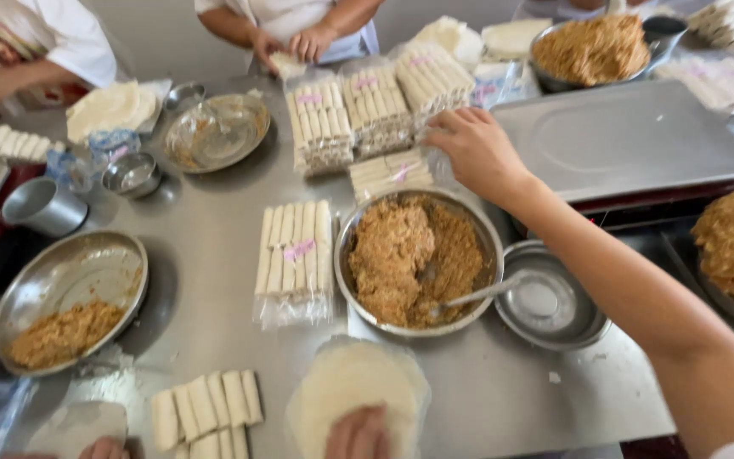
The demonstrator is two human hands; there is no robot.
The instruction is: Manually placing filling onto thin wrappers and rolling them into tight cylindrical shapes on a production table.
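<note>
Stainless steel worktable [214,255] fills the view, crowded with bowls and bagged rolls. The right hand [477,153] reaches out to 12 o'clock, palm down, fingers bent over crinkled clear plastic. Whether it pinches the plastic or only rests on it I cannot tell.

Just beside it, at its 8 o'clock, lies a small clear plastic pack of pale rolled pastry sticks [388,174]. The sticks' long axis runs roughly from 9 to 3 o'clock. This hand is far the nearer one to it.

The left hand [358,433] sits well apart at 6 o'clock, on a stack of thin round white wrappers [354,382]. The frame edge cuts it off, so its grip cannot be told.

Between the two hands stands a round steel bowl of brown shredded filling [418,259]. Three larger bagged packs of rolls [375,106] lie at 11 o'clock of the right hand, their sticks running 12 to 6.

A co-worker's hands [299,42] work at the far edge. A sliver of another hand [104,448] shows at 7 o'clock, its owner unclear.
</note>
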